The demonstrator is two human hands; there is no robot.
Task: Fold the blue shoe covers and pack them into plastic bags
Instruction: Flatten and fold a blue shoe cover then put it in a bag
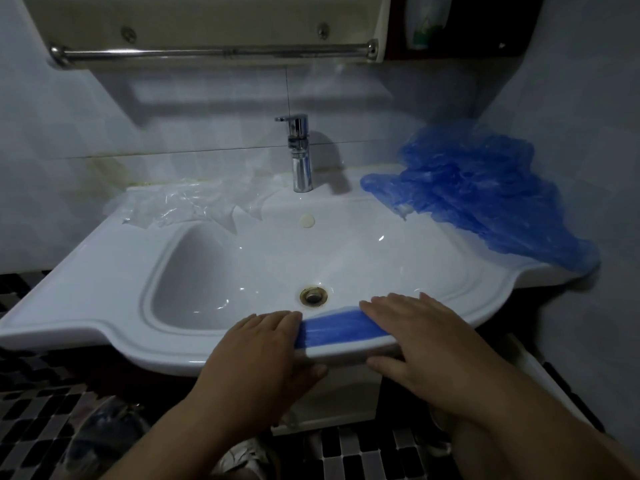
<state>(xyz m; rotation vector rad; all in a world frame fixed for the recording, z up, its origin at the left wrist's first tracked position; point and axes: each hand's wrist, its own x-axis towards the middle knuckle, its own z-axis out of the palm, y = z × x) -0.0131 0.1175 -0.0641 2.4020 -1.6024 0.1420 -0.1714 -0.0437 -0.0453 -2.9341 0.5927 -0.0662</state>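
Clear plastic, far left: plastic bags (180, 206), crumpled, on the back-left ledge of the white ceramic sink (86, 271). One edge overhangs the small side basin.

Left hand (263, 348): lies flat on the front rim of the sink. Fingers straight and close together, thumb tucked below the rim edge. Released, not clenched, nothing grasped. Fingertips touch the left end of the folded strip.

Centre back: chrome faucet (299, 154), upright on the rear ledge. Round overflow cap (307, 220) on the bowl wall below it, drain (313, 295) at the bowl bottom.

Folded shoe cover (336, 327): blue, narrow strip, flat along the front rim, just in front of the drain. Spans the gap between both hands, ends hidden under the fingers.

Right hand (426, 337): flat over the right end of the strip. Fingers straight and slightly spread, thumb under the rim edge. Released likewise, pressing down rather than gripping.

Far right: pile of shoe covers (478, 188), blue, loose and crumpled. Heaped on the back-right ledge against the wall corner, spilling over the right edge of the sink. Well apart from the folded strip.
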